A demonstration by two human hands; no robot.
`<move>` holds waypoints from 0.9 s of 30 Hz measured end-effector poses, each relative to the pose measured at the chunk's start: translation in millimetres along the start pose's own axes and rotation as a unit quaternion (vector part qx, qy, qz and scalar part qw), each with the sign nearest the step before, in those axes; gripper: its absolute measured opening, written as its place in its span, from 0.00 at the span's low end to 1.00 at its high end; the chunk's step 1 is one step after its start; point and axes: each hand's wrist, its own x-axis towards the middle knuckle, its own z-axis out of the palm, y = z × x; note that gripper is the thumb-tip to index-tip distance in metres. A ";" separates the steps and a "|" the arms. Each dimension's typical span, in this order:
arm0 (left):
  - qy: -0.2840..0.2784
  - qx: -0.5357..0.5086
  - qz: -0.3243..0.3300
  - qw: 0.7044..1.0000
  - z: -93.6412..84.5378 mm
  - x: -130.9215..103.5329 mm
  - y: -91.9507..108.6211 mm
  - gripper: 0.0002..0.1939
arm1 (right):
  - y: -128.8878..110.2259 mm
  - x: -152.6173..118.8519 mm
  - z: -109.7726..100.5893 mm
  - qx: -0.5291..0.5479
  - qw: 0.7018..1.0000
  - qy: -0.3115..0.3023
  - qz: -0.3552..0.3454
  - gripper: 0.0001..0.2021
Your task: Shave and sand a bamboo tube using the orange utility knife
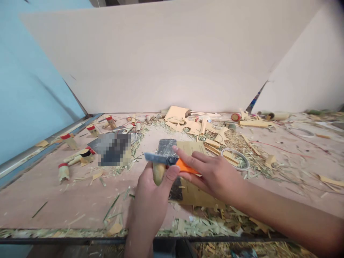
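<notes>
My left hand (153, 200) is closed around a short piece of bamboo (159, 173), held upright with its lower part hidden in the palm. An orange-handled knife (186, 166) is gripped in my right hand (215, 172). Its wide blade (157, 158) points left and lies across the top of the bamboo. My left thumb presses near where blade and handle meet. Below both hands, a sheet of sandpaper (196, 190) shows its brown back, with a dark strip (167, 145) along its left side.
Bamboo pieces with red ends (69, 141) stand and lie at the left. Shavings (188, 225) cover the front edge and right side of the table (67, 208). Cut yellow board scraps (193, 125) lie at the back, near a white roll of tape (242, 157). A pale panel (172, 57) rises behind.
</notes>
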 end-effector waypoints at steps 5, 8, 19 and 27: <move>-0.055 -0.053 -0.009 0.997 -1.0 -1.4 1.6 0.24 | 13.3 4.6 -2.3 -0.016 0.997 0.053 0.061 0.29; -0.076 -0.108 -0.015 0.991 -2.2 -2.1 2.3 0.24 | 21.6 7.3 -5.7 0.031 0.998 0.042 0.020 0.30; -0.097 -0.111 0.042 0.988 -4.6 -3.5 6.4 0.16 | 12.1 0.8 -5.9 0.082 0.989 -0.059 -0.110 0.28; 0.014 0.022 0.027 0.999 -5.9 0.8 0.0 0.19 | -1.4 0.6 4.7 0.020 1.000 -0.006 0.019 0.30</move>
